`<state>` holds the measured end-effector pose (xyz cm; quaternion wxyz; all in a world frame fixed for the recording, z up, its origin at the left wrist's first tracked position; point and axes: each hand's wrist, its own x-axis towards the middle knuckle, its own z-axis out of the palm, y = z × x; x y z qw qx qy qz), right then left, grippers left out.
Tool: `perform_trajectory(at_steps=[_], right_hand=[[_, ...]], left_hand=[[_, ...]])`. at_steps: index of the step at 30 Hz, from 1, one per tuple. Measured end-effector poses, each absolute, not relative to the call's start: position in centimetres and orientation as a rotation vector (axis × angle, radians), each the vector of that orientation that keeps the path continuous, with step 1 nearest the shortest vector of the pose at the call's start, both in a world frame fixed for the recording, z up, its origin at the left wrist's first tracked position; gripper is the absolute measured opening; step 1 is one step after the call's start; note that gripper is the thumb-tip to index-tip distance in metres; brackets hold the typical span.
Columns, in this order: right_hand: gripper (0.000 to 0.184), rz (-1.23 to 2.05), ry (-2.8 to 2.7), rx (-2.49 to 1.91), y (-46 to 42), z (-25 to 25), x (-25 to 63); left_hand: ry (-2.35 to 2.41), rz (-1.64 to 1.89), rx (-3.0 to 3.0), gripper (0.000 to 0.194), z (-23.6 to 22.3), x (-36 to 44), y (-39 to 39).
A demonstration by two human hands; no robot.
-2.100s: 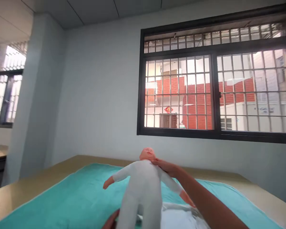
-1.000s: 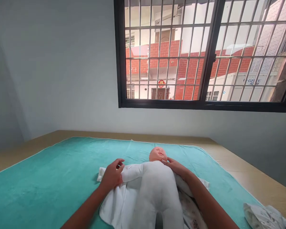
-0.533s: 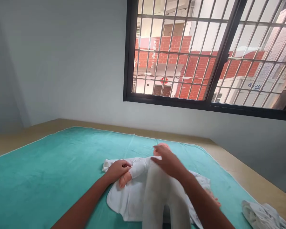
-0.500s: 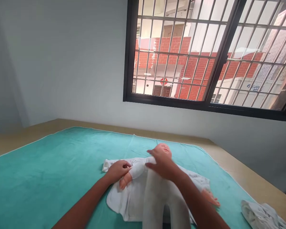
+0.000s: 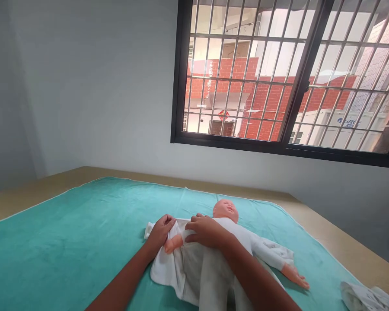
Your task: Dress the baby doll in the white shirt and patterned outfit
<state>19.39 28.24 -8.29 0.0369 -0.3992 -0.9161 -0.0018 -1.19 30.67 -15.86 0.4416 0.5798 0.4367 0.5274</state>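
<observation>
A baby doll (image 5: 226, 210) in white clothing lies on its back on a spread white garment (image 5: 168, 270), its head toward the window. My left hand (image 5: 161, 233) pinches the garment's edge beside the doll's bare hand (image 5: 173, 244). My right hand (image 5: 209, 232) lies across the doll's chest, with its fingers and thumb around the white-sleeved upper arm on the left side. The doll's other arm (image 5: 272, 257) stretches out to the right, its bare hand on the cloth. My right forearm hides part of the doll's body and legs.
A turquoise cloth (image 5: 94, 233) covers most of the wooden table (image 5: 330, 235). Near the right edge lies a folded white patterned cloth (image 5: 371, 298). Behind the table stand a grey wall and a barred window (image 5: 243, 142).
My right hand has come down from near the doll's head onto its upper arm. My left hand has drawn the garment's edge up beside the doll's hand. The view has shifted slightly.
</observation>
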Motion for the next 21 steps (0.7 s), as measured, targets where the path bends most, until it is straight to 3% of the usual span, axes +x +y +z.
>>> perform_trajectory(at_steps=[11, 17, 21], right_hand=[[0.032, -0.106, -2.513, -1.569, 27.9, -8.5, 20.1], [0.023, -0.153, -2.545, -1.498, 28.0, -8.9, 19.6], [0.019, 0.041, -2.402, -1.426, 27.6, -7.4, 21.4]], left_hand=[[0.7, 1.239, 0.883, 0.032, -12.4, -1.6, 28.0], [0.605, 1.145, 1.151, 0.03, -11.9, 2.7, 25.2], [0.669, 1.125, 1.37, 0.031, -14.1, 5.2, 25.0]])
